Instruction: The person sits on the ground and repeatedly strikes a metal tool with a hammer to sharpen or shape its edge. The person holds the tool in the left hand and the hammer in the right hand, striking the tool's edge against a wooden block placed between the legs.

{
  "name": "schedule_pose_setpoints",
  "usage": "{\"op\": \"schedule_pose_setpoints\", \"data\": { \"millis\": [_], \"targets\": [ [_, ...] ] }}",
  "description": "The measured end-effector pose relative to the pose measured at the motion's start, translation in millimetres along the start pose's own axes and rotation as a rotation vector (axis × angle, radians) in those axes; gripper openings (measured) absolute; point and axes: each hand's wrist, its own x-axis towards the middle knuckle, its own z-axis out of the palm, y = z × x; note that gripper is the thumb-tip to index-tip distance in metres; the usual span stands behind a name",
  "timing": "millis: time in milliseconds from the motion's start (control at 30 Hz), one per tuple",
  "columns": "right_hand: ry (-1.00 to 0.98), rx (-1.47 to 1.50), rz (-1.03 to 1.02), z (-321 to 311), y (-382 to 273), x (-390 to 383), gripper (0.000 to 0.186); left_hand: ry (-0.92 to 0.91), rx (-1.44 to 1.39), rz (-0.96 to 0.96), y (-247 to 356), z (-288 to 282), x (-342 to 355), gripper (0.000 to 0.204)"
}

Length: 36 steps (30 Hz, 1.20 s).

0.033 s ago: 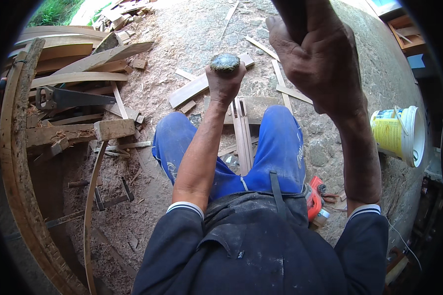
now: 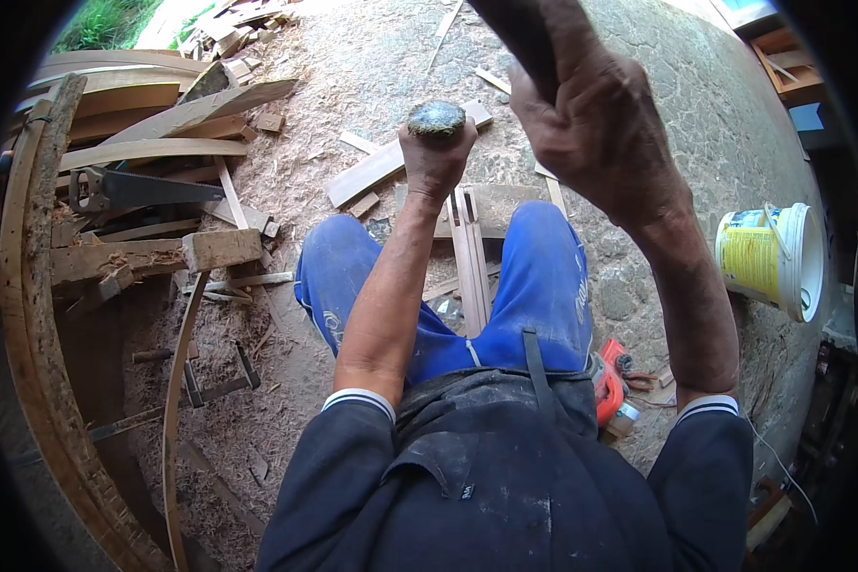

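Observation:
My left hand [image 2: 431, 162] grips an upright tool whose round, worn, metallic-looking top [image 2: 437, 121] shows above the fist; the rest of the tool is hidden. Raised at the upper right, my right hand [image 2: 591, 129] is wrapped round a dark handle [image 2: 515, 33] that runs out of the top edge, its far end out of sight. Between my blue-clad knees lies a long grooved strip of wood [image 2: 470, 267], across a short board [image 2: 505, 202] on the ground.
At left are a pile of curved planks [image 2: 143, 148], a handsaw [image 2: 148, 186] and a curved timber frame [image 2: 33, 286]. A white-and-yellow bucket [image 2: 753, 253] lies at right, with a red power tool [image 2: 612, 381] by my right hip. Offcuts and shavings litter the concrete ground.
My right hand and the dark handle have shifted a little left and upward. My left hand and the tool in it look the same.

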Motion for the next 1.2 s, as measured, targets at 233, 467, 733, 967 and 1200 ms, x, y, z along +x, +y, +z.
{"op": "schedule_pose_setpoints", "data": {
  "millis": [233,467,733,967,1200],
  "targets": [
    [-0.635,-0.209,0.303,38.6,25.0,-43.3,0.055,0.072,0.195,0.191,21.2,11.5,-8.3,0.027],
    [0.109,-0.098,-0.109,-37.8,-9.0,28.7,0.037,-0.02,0.156,-0.061,-17.4,3.4,23.2,0.012],
    [-0.762,-0.218,0.331,34.3,16.6,-24.9,0.038,0.038,0.089,0.067,8.5,3.8,-14.4,0.027],
    [-0.397,0.058,0.213,-7.4,1.6,-9.5,0.061,0.02,-0.128,-0.143,4.3,11.5,15.4,0.016],
    [0.04,0.003,0.176,-43.8,-21.3,46.5,0.033,-0.015,-0.024,0.02,-53.2,3.2,16.8,0.016]
  ]
}}
